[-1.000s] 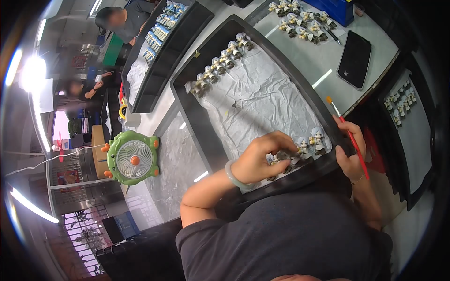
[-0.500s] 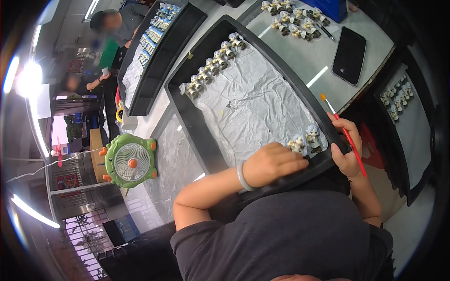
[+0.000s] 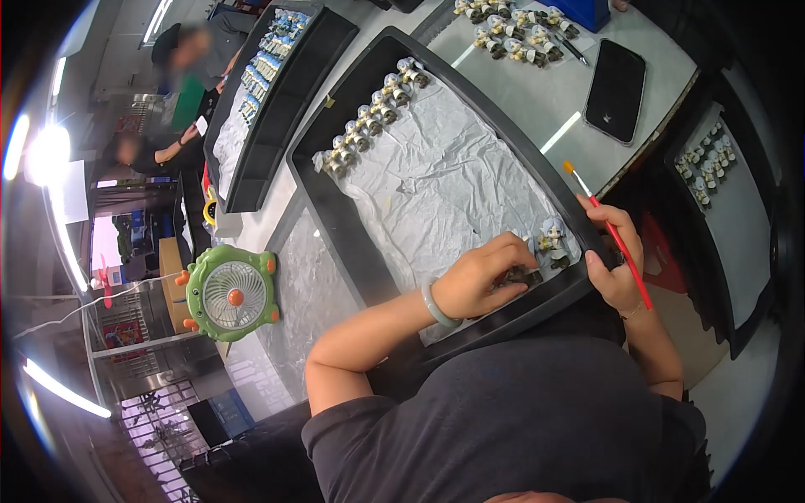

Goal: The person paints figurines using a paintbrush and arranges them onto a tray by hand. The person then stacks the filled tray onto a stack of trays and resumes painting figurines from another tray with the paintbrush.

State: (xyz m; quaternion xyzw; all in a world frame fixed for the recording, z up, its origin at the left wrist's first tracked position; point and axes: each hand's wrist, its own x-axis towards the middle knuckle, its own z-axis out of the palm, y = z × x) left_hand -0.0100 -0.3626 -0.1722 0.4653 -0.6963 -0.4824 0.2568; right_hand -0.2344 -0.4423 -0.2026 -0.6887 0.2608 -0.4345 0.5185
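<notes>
In the head view my left hand (image 3: 486,277), with a bangle on its wrist, is closed around a small figurine (image 3: 521,273) at the near right corner of the black tray (image 3: 511,142). My fingers hide most of that figurine. Right beside it stands another pale-haired figurine (image 3: 552,237) on the crinkled white paper (image 3: 428,176). My right hand (image 3: 619,264) is closed at the tray's right edge, gripping a red paintbrush (image 3: 622,243) with its orange bristles pointing up. A row of similar figurines (image 3: 369,121) lines the far left end of the tray.
Behind the tray are more figurines (image 3: 520,38), a pen (image 3: 579,54) and a phone (image 3: 615,90). A green fan (image 3: 231,293) stands left. Another tray (image 3: 289,101) holds blue figurines; a lower tray (image 3: 729,251) is at right. Two people (image 3: 226,42) are at the far left.
My left hand has shifted slightly, thumb and fingers now around one figurine, which has come apart from its neighbour. The brush stays in my right hand. The whole view has shifted a little.
</notes>
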